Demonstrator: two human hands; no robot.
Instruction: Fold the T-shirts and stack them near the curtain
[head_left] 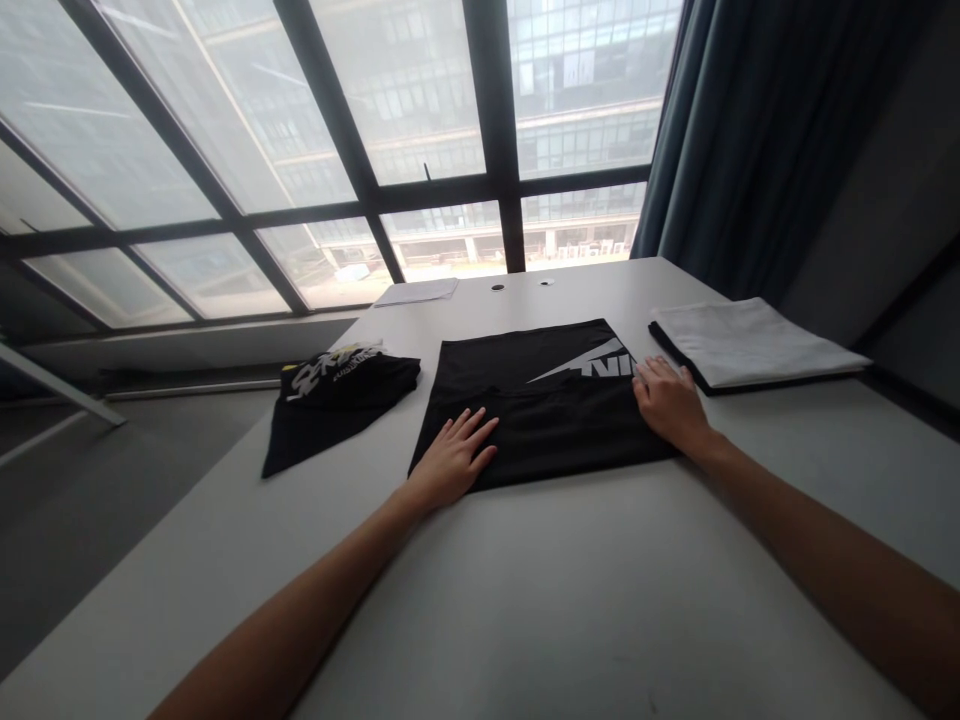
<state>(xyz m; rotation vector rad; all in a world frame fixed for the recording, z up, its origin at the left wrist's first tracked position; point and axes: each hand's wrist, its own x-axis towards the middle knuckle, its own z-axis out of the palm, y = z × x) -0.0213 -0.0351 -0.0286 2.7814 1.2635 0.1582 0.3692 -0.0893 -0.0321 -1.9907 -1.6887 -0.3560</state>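
Observation:
A black T-shirt (555,425) with a white and grey print lies folded into a flat rectangle in the middle of the table. On its near left corner rests my left hand (450,458), fingers spread and palm down. My right hand (669,402) lies flat over the shirt's right edge and covers the end of the printed letters. Both hands are open and touch the cloth without gripping it.
The white table (570,590) reaches toward the windows. Left of the shirt, another black garment (337,410) lies crumpled over the table's edge. Folded white and black cloths (757,342) are stacked at right. Paper sheets (415,292) lie at the far left, and a dark curtain (739,150) hangs beyond.

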